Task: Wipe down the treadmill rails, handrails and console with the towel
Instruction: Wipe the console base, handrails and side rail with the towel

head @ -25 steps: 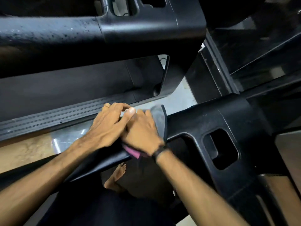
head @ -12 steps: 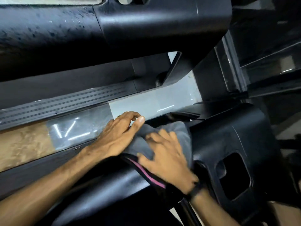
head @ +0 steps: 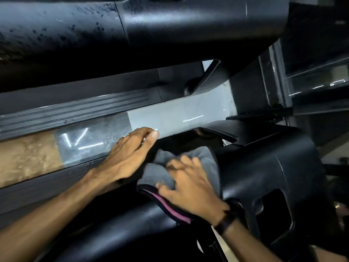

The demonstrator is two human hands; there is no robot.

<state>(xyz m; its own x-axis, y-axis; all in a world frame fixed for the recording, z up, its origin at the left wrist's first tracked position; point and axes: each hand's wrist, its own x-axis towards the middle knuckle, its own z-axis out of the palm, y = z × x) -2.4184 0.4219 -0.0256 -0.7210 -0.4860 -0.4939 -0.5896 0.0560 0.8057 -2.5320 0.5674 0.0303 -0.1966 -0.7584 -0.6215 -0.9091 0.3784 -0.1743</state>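
A grey towel (head: 204, 157) with a pink and black edge lies bunched over the near black handrail (head: 120, 235) where it meets the console housing (head: 294, 173). My right hand (head: 190, 188) lies on top of the towel with its fingers spread and pressing into the cloth, slightly blurred. My left hand (head: 130, 154) is just left of the towel, fingers loosely bent, and looks to rest on the handrail's far side without holding the cloth. A black band sits on my right wrist.
A second thick black handrail (head: 170, 27), speckled with marks, crosses the top. Below it runs a ribbed side rail (head: 75, 110) of a neighbouring treadmill, with glossy grey and brown floor (head: 170, 118) between. A rectangular opening (head: 273, 214) pierces the console housing at right.
My right hand has slid the towel along the handrail toward the console housing and bunched it up. My left hand has drawn apart from the right one. The view has moved closer.
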